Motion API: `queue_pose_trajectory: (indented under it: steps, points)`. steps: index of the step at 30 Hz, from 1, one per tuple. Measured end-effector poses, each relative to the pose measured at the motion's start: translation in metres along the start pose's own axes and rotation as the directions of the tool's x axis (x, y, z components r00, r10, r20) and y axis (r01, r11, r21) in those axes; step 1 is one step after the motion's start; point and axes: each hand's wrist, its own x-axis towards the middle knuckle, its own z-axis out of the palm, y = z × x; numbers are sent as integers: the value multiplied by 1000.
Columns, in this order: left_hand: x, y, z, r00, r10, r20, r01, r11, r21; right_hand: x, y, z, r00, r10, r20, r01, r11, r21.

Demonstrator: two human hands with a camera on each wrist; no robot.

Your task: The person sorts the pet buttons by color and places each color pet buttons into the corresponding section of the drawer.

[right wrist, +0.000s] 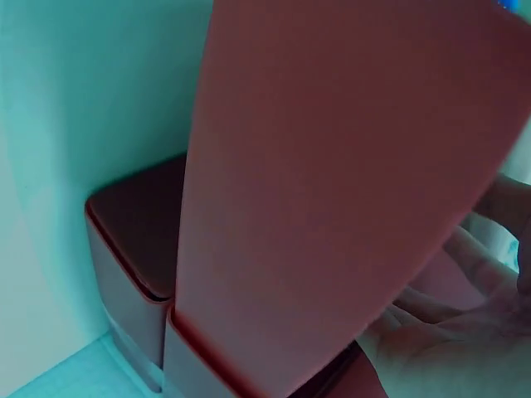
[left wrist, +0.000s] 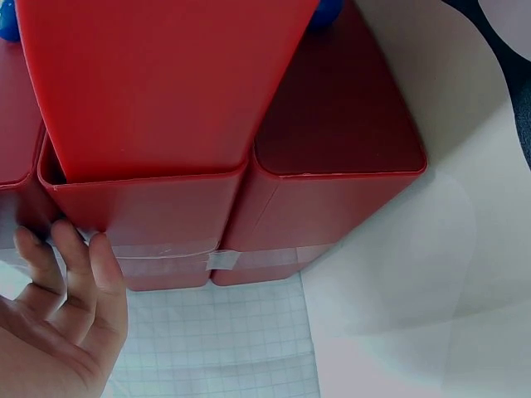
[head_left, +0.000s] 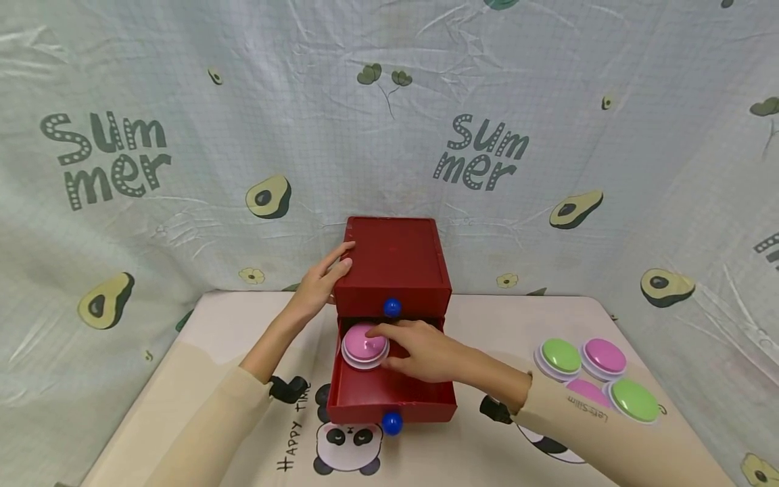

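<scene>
A red drawer cabinet (head_left: 394, 251) with blue knobs stands against the cloth backdrop, the drawer (head_left: 402, 396) under its top one pulled out. Inside that drawer, at the left, is a pink push button (head_left: 364, 343) with a white base. My right hand (head_left: 426, 348) reaches in from the right and holds the button, a finger over its dome and the thumb by its right edge. My left hand (head_left: 316, 287) rests its extended fingers against the cabinet's left side. In the right wrist view the drawer wall (right wrist: 332, 182) partly hides the right hand (right wrist: 456, 332).
Right of the cabinet on the table lie two green push buttons, one (head_left: 561, 356) behind the other (head_left: 634, 399), and two pink ones, a rear one (head_left: 604, 356) and a front one (head_left: 587, 391) partly covered by my right sleeve. The left wrist view shows a lower drawer unit (left wrist: 340, 99).
</scene>
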Motion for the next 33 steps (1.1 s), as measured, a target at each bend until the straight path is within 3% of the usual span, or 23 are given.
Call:
queue_pose_trajectory:
  steps: [11,19,26,33]
  points:
    - [-1,0,0,1000,4,4,-4,1000,-14,-42,12,-22,994,-27,-107,45,984,175]
    - [1,0,0,1000,1,0,-1,1000,-7,-79,47,-47,963,-41,-266,92,979,182]
    - [0,-1,0,1000,-6,3,6,1000,-20,-113,100,-59,922,49,-384,9,989,150]
    - [0,0,1,1000,3,5,-3,1000,-10,-140,151,-65,888,197,-416,-121,972,201]
